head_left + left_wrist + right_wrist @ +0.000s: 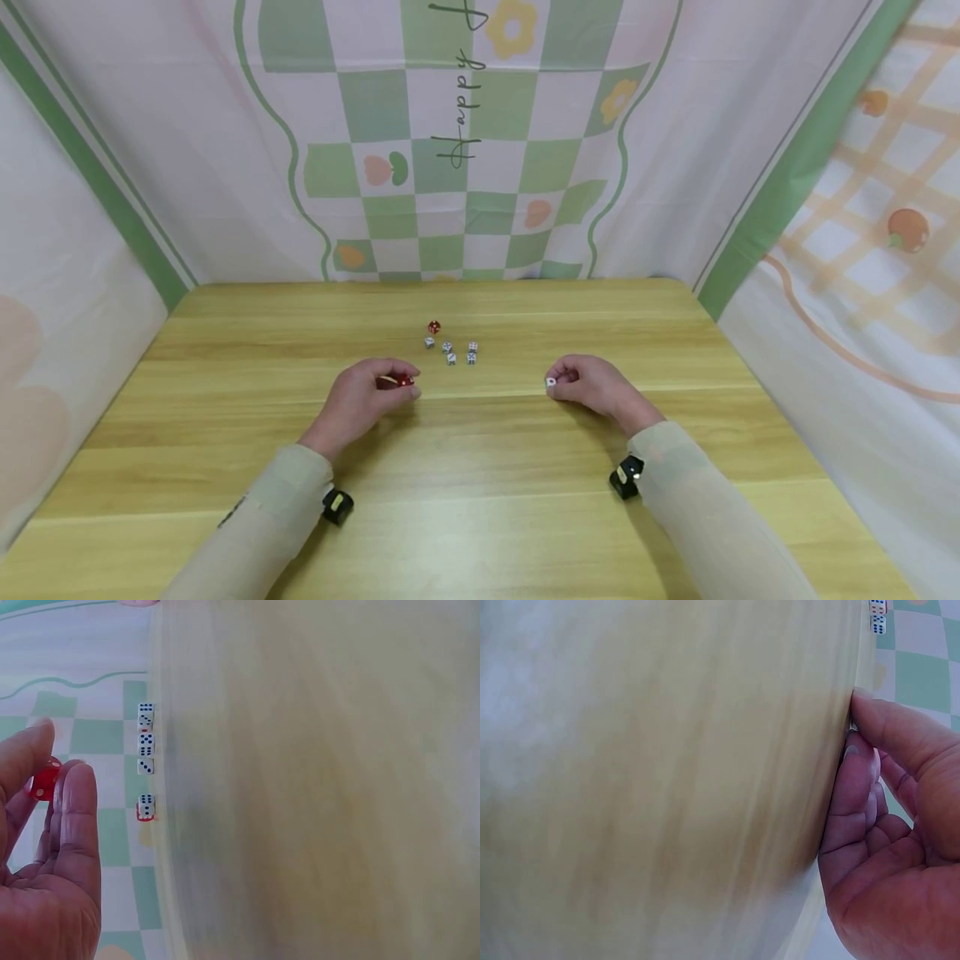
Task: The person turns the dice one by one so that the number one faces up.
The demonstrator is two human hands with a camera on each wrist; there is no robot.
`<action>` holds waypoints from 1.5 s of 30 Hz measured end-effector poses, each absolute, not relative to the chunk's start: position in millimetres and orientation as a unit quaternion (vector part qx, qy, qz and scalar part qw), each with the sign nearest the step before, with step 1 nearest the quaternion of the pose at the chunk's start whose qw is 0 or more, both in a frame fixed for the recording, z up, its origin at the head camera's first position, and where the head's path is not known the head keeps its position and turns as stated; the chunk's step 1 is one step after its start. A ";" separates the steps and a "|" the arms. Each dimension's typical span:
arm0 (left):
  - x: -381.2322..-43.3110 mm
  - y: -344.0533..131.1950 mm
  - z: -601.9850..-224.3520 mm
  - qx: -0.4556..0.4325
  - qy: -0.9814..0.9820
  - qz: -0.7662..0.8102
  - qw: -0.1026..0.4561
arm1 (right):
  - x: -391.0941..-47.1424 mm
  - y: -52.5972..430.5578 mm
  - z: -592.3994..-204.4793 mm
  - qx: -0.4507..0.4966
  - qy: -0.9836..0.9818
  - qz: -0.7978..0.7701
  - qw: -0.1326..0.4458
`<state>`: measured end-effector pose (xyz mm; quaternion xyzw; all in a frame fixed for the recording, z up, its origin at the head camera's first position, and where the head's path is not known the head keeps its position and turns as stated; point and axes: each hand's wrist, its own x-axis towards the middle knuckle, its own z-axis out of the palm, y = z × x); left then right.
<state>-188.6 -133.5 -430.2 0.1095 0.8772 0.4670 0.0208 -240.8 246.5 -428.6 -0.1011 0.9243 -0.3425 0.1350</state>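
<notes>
My left hand (365,393) pinches a red die (406,380) between thumb and fingertips. In the left wrist view the same red die (46,780) shows white pips, and the left hand (56,847) is seen from the palm side. To the right, my right hand (595,385) pinches a white die (551,382) at the tabletop. The right wrist view shows that right hand (900,817) low against the table, with its die mostly hidden by the fingers. Between the hands and farther back lie several white dice (452,359), with another red die (434,327) behind them.
The wooden table (480,467) reaches back to a patterned cloth (442,217) with green checks. More cloth hangs at the left (67,275) and right sides. A small black device (338,506) is worn at the left wrist, another black device (627,477) at the right.
</notes>
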 end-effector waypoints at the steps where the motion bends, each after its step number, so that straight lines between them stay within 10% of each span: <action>1: -188.8 -133.4 -430.3 0.109 0.877 0.467 0.022 | -240.9 246.8 -428.7 -0.100 0.924 -0.343 0.135; 45: -204.7 -148.5 -420.5 0.099 0.931 0.347 0.055 | -242.0 247.7 -428.8 -0.117 0.930 -0.326 0.124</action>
